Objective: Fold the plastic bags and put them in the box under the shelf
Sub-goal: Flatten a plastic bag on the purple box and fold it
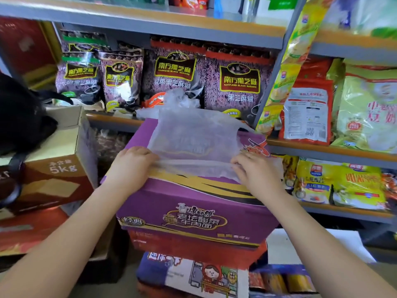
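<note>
Both hands [132,161] [254,168] pinch plastic bag [193,136] on purple noodle carton [193,214], "NANFANG BLACK SESAME" packs [239,82] behind

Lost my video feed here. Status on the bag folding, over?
Left hand and right hand both pinching near edge of clear plastic bag. Bag spread flat on purple carton, not yet folded. Nothing blocking.

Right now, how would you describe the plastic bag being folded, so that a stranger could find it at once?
Find the purple carton topping the stack before the shelves. The plastic bag lies spread flat on its lid, its near edge pinched by the left hand and right hand. Unlike the crumpled bag behind, it is smooth.
</note>
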### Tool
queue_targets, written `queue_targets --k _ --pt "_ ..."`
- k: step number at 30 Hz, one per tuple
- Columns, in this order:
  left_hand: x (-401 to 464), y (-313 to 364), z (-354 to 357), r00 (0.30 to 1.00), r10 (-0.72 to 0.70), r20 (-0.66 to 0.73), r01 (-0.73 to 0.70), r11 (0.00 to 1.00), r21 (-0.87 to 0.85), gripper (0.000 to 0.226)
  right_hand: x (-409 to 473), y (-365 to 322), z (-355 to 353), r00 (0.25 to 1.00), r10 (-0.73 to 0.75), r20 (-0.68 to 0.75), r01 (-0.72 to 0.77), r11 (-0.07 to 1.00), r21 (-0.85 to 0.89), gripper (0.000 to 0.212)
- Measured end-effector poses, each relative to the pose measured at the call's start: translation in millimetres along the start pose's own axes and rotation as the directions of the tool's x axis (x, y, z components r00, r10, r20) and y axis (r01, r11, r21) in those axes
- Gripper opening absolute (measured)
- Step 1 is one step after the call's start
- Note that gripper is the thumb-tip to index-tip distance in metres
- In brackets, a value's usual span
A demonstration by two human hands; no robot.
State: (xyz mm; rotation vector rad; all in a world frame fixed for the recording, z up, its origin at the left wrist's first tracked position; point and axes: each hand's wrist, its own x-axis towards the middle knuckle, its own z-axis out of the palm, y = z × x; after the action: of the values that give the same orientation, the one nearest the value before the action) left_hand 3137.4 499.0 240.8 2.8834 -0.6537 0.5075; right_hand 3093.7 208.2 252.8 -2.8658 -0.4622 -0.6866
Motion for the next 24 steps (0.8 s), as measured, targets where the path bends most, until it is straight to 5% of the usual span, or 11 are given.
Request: queue_targets --k 2,6,11,14,17,20,24 --pt "6 28 -7 0.997 0.057 -0.060 -0.059 0.997 -0.045 0.043 -2 -10 -1 0.998 0.005 0.060 -0.017 0.981 0.195 0.008" --pt "26 87 -6 0.980 0.188 0.063 -0.160 0.937 -0.310 0.044 -3 -15 -15 0.992 -0.003 0.129 -0.048 0.919 0.392 0.031" --pt "33 92 16 0.986 0.168 0.022 -0.147 0.913 -0.379 0.037 -24 26 -26 0.986 0.058 0.154 -0.092 0.969 0.228 0.047" --pt "32 88 25 0.993 0.118 0.000 -0.106 0.886 -0.451 0.022 -35 37 -17 0.953 0.148 0.263 -0.205 0.958 0.201 0.040" --pt "32 85 27 1.000 0.020 -0.006 -0.020 0.843 -0.538 0.010 -35 39 -7 0.951 0.229 0.209 -0.273 0.938 0.215 0.027" --pt "32 86 26 0.997 -0.070 0.022 0.070 0.822 -0.566 0.012 -31 38 -8 0.912 0.390 0.128 -0.406 0.811 0.421 0.021" --pt "35 85 26 0.991 -0.091 0.094 0.130 0.781 -0.610 0.019 -40 39 -24 0.782 0.614 0.105 -0.496 0.513 0.700 0.038"
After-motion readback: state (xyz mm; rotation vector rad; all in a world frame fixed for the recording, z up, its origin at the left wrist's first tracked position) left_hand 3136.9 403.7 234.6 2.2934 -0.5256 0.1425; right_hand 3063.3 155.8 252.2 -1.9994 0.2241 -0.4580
